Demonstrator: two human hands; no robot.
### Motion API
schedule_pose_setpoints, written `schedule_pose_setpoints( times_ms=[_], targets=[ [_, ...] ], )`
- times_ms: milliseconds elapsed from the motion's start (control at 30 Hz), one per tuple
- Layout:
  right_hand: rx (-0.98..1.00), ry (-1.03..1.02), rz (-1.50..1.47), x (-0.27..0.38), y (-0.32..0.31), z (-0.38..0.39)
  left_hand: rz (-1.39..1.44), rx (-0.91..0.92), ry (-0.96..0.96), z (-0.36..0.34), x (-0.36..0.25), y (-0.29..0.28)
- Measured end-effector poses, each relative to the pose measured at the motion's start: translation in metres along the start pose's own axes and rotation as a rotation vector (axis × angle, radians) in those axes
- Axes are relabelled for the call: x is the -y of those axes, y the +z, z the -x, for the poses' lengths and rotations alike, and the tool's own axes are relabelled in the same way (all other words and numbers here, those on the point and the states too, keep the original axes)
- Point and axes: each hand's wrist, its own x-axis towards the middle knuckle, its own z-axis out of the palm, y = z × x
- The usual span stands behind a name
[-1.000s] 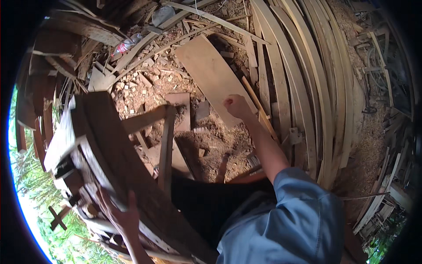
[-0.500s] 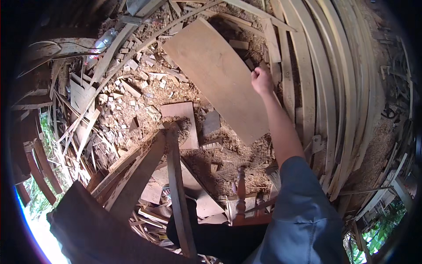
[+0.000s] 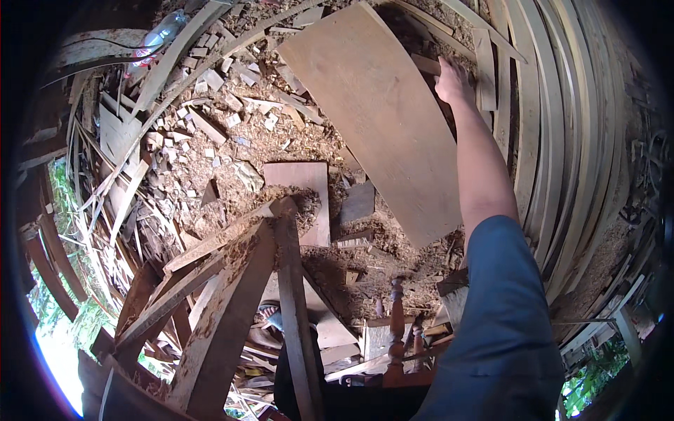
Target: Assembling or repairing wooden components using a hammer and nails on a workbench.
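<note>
My right hand (image 3: 454, 83) reaches out at the upper right, past the long edge of a wide flat board (image 3: 375, 119). Its fingers look parted, and nothing shows in its grasp. Just left of the fingertips is the end of a short wood block (image 3: 425, 64); whether they touch it I cannot tell. The board lies slanted over the sawdust-strewn ground. My left hand is outside the picture.
Long planks (image 3: 537, 119) are stacked along the right. A wooden frame of joined beams (image 3: 291, 266) rises at the lower left, near a turned wooden post (image 3: 397, 323). Small offcuts (image 3: 210, 81), a reddish panel (image 3: 319, 203) and a plastic bottle (image 3: 163, 34) lie around.
My right arm has stretched farther forward, and the closed hand has loosened its fingers near the short block. The view has shifted, bringing more of the beam frame into sight.
</note>
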Motion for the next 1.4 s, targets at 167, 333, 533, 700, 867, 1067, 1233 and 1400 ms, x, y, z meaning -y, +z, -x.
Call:
schedule_pose_setpoints(
  times_ms=[167, 333, 533, 700, 867, 1067, 1233, 1400],
  targets=[
    [-0.129, 0.059, 0.063, -0.005, 0.017, -0.001, 0.0, 0.034, 0.001, -0.003, 0.007, 0.006],
    [-0.442, 0.02, -0.088, -0.017, 0.018, 0.031, 0.009, 0.045, 0.017, -0.007, 0.013, 0.007],
    [-0.631, 0.14, -0.356, 0.007, 0.01, 0.151, 0.026, 0.022, 0.038, 0.001, 0.022, -0.009],
    [-0.307, 0.133, -0.213, -0.022, 0.05, 0.218, 0.065, -0.002, 0.088, 0.011, 0.027, -0.036],
    [-0.384, 0.048, -0.241, -0.024, 0.048, 0.259, 0.053, -0.075, 0.078, 0.042, 0.039, -0.075],
    [0.128, 0.15, -0.226, -0.075, 0.05, 0.28, 0.107, -0.129, 0.059, 0.094, 0.043, -0.101],
    [0.086, -0.071, -1.132, -0.007, -0.07, 0.35, 0.08, -0.161, -0.068, 0.112, 0.027, -0.129],
    [0.158, -0.605, -1.399, 0.037, -0.19, 0.463, 0.305, -0.068, -0.101, 0.109, 0.019, -0.13]
  ],
)
